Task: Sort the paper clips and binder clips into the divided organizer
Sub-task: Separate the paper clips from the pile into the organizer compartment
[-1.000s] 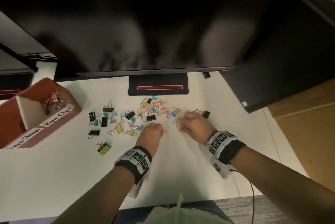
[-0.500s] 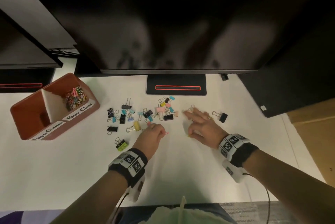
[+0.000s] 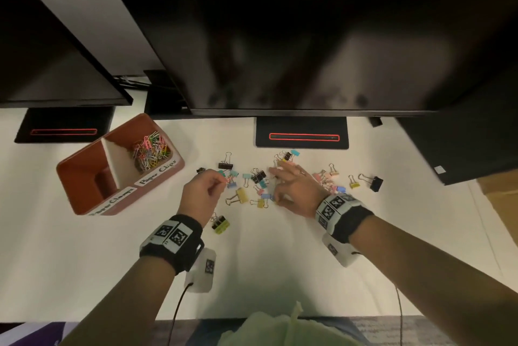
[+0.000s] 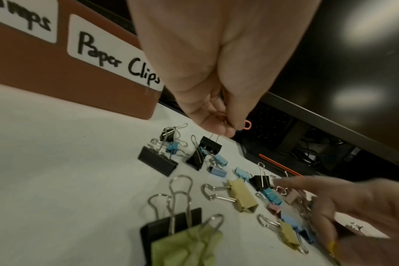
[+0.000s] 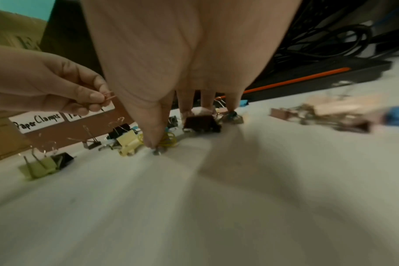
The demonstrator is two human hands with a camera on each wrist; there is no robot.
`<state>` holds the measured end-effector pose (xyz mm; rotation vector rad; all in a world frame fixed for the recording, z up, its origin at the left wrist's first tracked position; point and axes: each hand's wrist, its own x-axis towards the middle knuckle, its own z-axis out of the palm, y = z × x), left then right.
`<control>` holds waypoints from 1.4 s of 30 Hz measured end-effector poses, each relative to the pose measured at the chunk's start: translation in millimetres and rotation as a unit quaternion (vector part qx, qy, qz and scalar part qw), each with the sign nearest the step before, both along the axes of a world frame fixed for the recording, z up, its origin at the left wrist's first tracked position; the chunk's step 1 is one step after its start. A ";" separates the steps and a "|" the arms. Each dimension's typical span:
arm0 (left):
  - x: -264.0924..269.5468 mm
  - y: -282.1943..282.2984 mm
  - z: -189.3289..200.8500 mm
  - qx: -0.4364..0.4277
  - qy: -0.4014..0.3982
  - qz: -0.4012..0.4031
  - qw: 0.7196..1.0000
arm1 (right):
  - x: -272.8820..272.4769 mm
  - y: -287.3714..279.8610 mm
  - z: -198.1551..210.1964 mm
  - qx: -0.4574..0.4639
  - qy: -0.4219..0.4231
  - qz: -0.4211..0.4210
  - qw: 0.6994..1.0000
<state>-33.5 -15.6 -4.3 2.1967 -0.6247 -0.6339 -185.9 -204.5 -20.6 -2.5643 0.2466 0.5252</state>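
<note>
Left hand [image 3: 199,196]: fingers curled, pinching a small pink paper clip [image 4: 247,124] between thumb and fingertips, up off the white table [image 3: 84,261], just right of the box. Right hand [image 3: 294,191]: fingers spread and straight, tips down on the table among the binder clips [image 3: 260,177], thumb tip pressed beside a yellow paper clip [image 5: 169,139]. Nothing gripped there.

Around both hands: many little clips, black, blue, pink and yellow, scattered over the middle of the table. Near the left wrist: a green clip and a black clip [image 3: 220,223] lying together.

To the left: a brown box [image 3: 84,177] with two parts. Far part, marked "Paper Clips": a heap of bright paper clips [image 3: 150,151]. Near part, marked "Paper Clamps": no clips seen inside.

Far side: a big dark screen [image 3: 308,37] on a black stand [image 3: 302,132].
</note>
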 end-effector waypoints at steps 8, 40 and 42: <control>1.1 11.0 -2.1 0.044 0.061 -0.055 0.996 | -23.5 1.5 3.1 -0.033 -0.018 -0.052 0.998; 67.6 38.0 42.2 0.124 0.095 -0.156 0.975 | 12.0 41.0 -8.2 0.021 -0.135 -0.128 0.982; 85.8 46.3 57.7 0.079 0.060 -0.110 0.989 | 33.1 46.5 3.6 0.011 -0.164 -0.124 0.979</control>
